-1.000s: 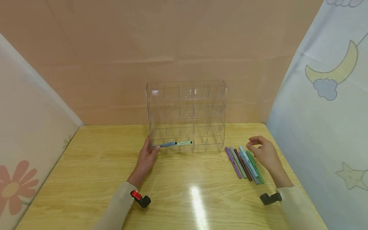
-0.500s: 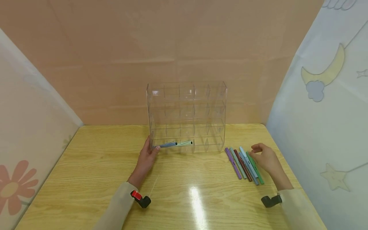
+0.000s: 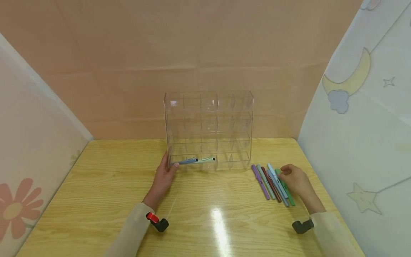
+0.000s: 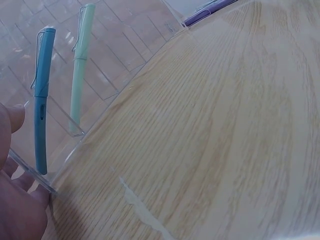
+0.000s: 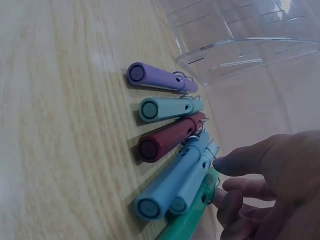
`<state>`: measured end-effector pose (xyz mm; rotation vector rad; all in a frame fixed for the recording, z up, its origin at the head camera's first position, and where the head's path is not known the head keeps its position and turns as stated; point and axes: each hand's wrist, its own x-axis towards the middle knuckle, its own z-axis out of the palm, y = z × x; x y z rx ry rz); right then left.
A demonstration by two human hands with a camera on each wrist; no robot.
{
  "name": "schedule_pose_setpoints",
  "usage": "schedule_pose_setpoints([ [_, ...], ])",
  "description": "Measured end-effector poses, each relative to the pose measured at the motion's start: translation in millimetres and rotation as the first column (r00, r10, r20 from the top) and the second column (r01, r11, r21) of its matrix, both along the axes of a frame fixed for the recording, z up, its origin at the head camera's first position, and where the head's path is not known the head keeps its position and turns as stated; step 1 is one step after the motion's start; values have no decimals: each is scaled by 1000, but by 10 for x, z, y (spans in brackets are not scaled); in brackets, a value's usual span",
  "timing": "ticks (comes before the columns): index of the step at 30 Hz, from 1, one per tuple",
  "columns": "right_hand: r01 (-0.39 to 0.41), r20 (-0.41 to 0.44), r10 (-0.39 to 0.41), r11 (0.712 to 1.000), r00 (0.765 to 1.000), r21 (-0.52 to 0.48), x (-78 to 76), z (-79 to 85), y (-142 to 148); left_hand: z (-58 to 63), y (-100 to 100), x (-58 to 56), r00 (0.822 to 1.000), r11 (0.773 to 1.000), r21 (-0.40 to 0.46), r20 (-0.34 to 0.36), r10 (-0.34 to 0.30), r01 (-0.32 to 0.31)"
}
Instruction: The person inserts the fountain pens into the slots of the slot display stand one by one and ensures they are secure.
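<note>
A clear acrylic rack (image 3: 208,125) stands upright on the table. My left hand (image 3: 163,176) grips its lower left side, thumb in front and fingers behind. In the rack's bottom row lie a blue pen (image 4: 42,95) and a pale green pen (image 4: 80,70), end to end in the head view. My right hand (image 3: 295,180) is at the cap end of a green pen (image 5: 192,210), thumb and fingertips apart around that end. Beside it lie a light blue pen (image 5: 192,182), a blue pen (image 5: 170,180), a dark red pen (image 5: 170,137), a grey-green pen (image 5: 170,107) and a purple pen (image 5: 160,77).
The wooden table (image 3: 122,178) ends at a peach backdrop (image 3: 128,71) behind the rack. Patterned cloth walls stand at left and right, the right cloth (image 3: 379,142) close to my right arm. The rack's upper rows show only transparent dividers.
My right hand has moved down slightly and closer to the green pen's cap end. The left hand, the rack and the pens have stayed in place.
</note>
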<state>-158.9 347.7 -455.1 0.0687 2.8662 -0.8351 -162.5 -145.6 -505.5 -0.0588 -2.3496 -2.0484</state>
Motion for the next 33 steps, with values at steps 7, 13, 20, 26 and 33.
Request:
schedule_pose_setpoints([
  [7,-14,0,14,1000,1000,15,-12,-6,2,0,-4,-7,1000,1000,4,-24,2,-2],
  [13,-17,-9,17,999,1000,35,-43,9,11,1,1,-3,999,1000,1,-39,7,-7],
  [20,-15,-9,16,999,1000,52,-77,8,18,-5,-3,-12,1000,1000,5,-29,7,-7],
  [26,-17,14,16,996,1000,92,-128,4,44,-2,-3,-9,1000,1000,-5,-7,11,-11],
  [33,-21,57,12,987,998,158,-179,13,84,-14,2,-10,1000,1000,-14,-12,14,-14],
])
